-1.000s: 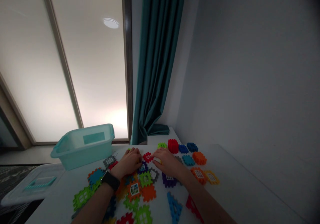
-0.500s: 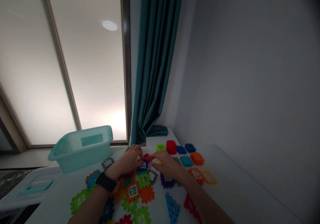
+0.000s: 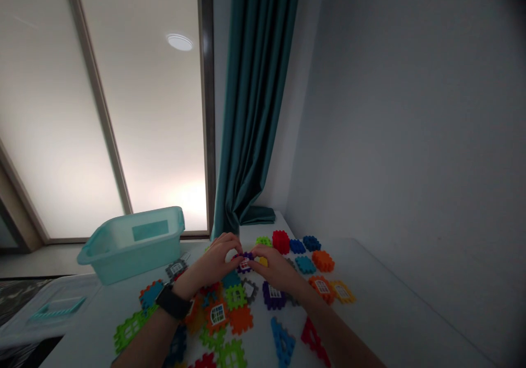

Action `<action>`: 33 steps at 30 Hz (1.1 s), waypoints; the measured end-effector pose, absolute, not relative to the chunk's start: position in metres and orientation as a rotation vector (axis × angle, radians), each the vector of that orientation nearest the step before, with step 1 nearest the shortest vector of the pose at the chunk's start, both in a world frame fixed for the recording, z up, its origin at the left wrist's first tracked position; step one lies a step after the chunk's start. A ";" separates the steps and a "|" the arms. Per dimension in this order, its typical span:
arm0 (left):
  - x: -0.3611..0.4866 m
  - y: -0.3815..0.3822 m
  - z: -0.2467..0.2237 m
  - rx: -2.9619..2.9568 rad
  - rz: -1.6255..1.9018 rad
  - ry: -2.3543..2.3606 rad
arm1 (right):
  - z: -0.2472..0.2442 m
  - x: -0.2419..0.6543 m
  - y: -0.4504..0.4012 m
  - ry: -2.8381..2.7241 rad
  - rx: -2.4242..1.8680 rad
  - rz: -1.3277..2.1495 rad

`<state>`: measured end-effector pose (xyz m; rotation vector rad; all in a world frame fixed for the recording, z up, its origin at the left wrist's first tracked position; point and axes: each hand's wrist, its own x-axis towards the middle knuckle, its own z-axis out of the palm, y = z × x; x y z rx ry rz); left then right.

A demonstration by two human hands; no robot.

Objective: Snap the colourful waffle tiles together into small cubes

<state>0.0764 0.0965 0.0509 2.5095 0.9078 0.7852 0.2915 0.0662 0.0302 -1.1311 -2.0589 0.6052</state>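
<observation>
A purple interlocking tile with a white window (image 3: 245, 264) is held between my two hands above the far part of the table. My left hand (image 3: 217, 258), with a dark watch on its wrist, pinches the tile's left side. From the other side, the fingers of my right hand (image 3: 269, 267) close on its right edge. Under and beside my right hand lies a yellow piece (image 3: 263, 261), partly hidden. Just below the hands are a teal tile (image 3: 231, 280), a grey window tile (image 3: 249, 290) and a green window tile (image 3: 235, 297).
Stacked red (image 3: 281, 242), blue (image 3: 297, 246) and orange tiles (image 3: 323, 261) stand at the back right. A teal tub (image 3: 139, 255) is at the left, near a clear lid (image 3: 53, 307). A blue triangle piece (image 3: 282, 343) lies in front.
The purple window tile has come up off the table and moved slightly right, now between the fingers of both hands. My hands have drawn closer together.
</observation>
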 end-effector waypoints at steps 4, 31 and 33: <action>0.073 0.100 0.045 2.430 0.779 0.887 | 0.029 0.295 0.070 -1.958 -1.183 0.678; 0.071 0.095 0.052 2.164 0.681 0.824 | 0.047 0.292 0.056 -2.030 -0.973 0.473; 0.069 0.097 0.052 2.192 0.656 0.809 | 0.046 0.292 0.056 -2.043 -0.957 0.417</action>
